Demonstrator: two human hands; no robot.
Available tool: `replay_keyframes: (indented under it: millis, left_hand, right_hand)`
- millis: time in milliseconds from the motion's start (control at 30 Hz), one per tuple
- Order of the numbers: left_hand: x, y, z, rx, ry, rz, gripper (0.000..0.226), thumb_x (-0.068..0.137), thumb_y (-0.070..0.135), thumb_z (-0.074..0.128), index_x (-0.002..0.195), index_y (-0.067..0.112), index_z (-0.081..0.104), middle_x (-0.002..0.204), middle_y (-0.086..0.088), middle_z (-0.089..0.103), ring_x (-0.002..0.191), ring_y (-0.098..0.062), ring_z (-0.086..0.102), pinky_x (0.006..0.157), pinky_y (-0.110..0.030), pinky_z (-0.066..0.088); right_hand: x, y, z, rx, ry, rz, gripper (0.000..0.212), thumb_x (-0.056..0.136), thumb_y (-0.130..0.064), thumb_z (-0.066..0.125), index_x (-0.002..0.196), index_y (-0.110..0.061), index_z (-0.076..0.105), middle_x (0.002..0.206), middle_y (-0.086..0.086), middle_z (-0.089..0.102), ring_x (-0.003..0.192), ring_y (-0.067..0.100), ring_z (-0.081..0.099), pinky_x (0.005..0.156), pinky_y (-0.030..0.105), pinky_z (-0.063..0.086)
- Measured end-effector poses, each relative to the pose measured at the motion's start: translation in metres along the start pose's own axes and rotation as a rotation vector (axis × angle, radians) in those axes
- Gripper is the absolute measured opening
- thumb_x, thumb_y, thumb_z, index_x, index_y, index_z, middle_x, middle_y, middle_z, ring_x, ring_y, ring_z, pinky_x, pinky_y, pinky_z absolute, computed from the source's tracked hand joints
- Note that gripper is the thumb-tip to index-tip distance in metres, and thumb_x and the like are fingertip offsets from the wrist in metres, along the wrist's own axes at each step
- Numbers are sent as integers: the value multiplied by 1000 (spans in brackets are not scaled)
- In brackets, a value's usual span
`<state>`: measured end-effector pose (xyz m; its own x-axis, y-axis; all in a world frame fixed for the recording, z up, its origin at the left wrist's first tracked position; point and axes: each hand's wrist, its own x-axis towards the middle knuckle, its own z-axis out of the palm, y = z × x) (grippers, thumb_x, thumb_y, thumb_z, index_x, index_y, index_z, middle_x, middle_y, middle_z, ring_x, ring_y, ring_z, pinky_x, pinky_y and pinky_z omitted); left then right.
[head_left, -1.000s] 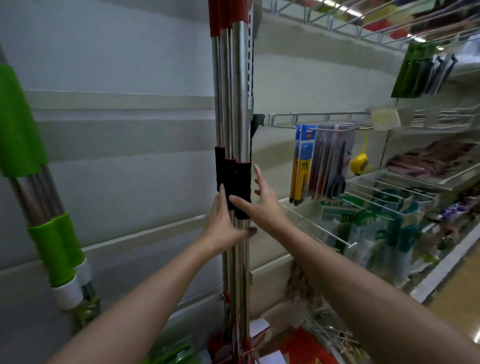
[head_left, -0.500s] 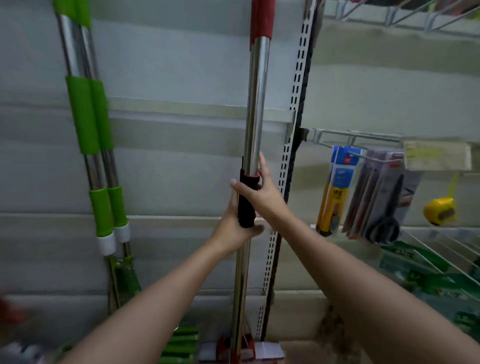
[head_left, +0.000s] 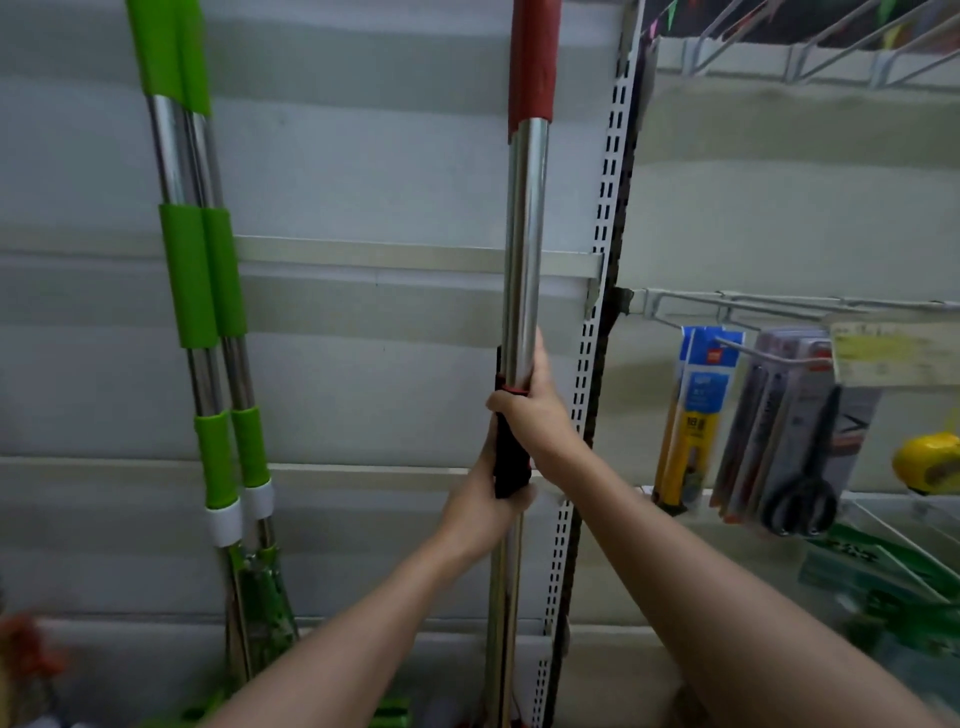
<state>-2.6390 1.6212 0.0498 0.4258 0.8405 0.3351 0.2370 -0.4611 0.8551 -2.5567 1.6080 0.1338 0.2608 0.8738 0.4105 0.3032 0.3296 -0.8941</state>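
A steel mop pole (head_left: 525, 234) with a red top sleeve (head_left: 534, 57) and a black collar (head_left: 510, 457) stands upright in front of the grey back wall. My right hand (head_left: 535, 410) wraps round the pole at the top of the black collar. Just below it, my left hand (head_left: 485, 504) grips the pole at the collar's lower end. More poles of the same kind seem to stand right behind it, mostly hidden.
Two green-sleeved steel poles (head_left: 205, 291) lean on the wall at the left. A slotted shelf upright (head_left: 597, 332) runs just right of my hands. Packaged cutters (head_left: 693, 415), scissors (head_left: 800, 441) and a yellow tape measure (head_left: 930, 462) hang from wire hooks at the right.
My right hand went from open fingers beside the black collars to a closed grip on the pole. The view has swung left, bringing the green poles further in.
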Motion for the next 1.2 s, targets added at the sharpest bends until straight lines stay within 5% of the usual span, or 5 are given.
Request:
replay_keyframes:
  millis: [200,300,467,833,1200]
  left_hand:
    - [-2,-2,4,-2,0,1,79,89,18,60,140,47,8,102,26,48,85,13,47,61,0,41]
    - [-2,-5,2,-35,-25,-67,77,86,22,66,143,40,18,123,5,57,108,-12,56,77,-23,51]
    - [-4,-18,2,-34,-58,-152,79,81,11,70,145,24,27,139,-2,48,125,-23,48,98,-47,47]
    - [-9,-42,8,-98,-77,-143,75,83,7,67,144,24,28,141,-1,48,125,-22,49,105,-48,41]
    - [-20,-59,15,-195,-97,-115,80,87,8,61,147,39,17,145,9,38,134,-20,39,106,-51,39]
  right_hand:
    - [-5,5,-7,4,-25,-12,90,83,-3,56,146,-47,9,111,18,57,89,28,57,92,51,49]
    - [-13,21,-10,25,-62,5,90,86,-12,61,145,-49,5,133,6,49,110,23,55,100,45,45]
    - [-31,53,-5,-9,-86,46,84,88,-17,61,148,-40,7,125,4,55,106,21,58,90,37,51]
    - [-48,75,-3,-4,-110,75,87,88,-18,64,151,-32,5,138,13,49,123,25,50,104,41,42]
    - [-58,87,-1,-15,-143,59,86,90,-20,62,151,-32,3,146,-3,40,130,12,42,104,26,38]
